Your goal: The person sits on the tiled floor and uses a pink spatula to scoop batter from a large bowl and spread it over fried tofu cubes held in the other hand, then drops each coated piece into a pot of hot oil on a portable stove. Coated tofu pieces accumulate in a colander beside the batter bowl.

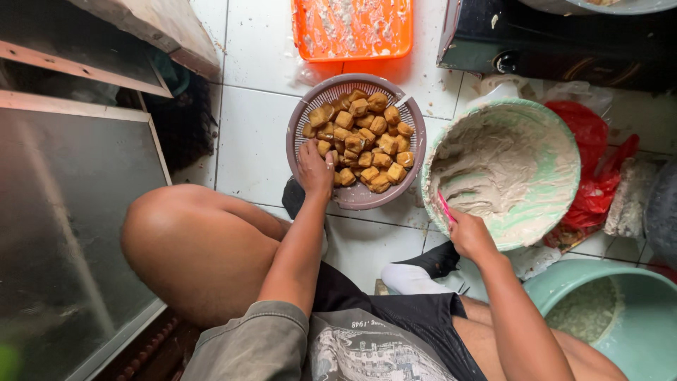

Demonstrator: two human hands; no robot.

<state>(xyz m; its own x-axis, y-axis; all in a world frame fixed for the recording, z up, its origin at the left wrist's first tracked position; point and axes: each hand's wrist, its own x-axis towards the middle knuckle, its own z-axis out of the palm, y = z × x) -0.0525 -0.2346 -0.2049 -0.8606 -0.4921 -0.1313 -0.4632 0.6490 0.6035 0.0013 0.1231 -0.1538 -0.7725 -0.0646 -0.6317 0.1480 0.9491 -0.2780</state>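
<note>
Fried tofu puffs (363, 137) fill a grey colander (416, 120) on the tiled floor, where the left hand (315, 168) closes on one. The right hand (469, 233) grips a pink utensil (445, 208) in a green basin (564, 127) smeared with grey paste (508, 166), much already scraped away.

A home cooking spot on a white tiled floor (254, 134); colander of fried tofu (363, 137); paste bowl (504, 169); orange tray (352, 28).

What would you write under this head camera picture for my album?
Left hand reaches into a basket of fried tofu puffs; right hand holds a pink utensil in a paste bowl.
</note>
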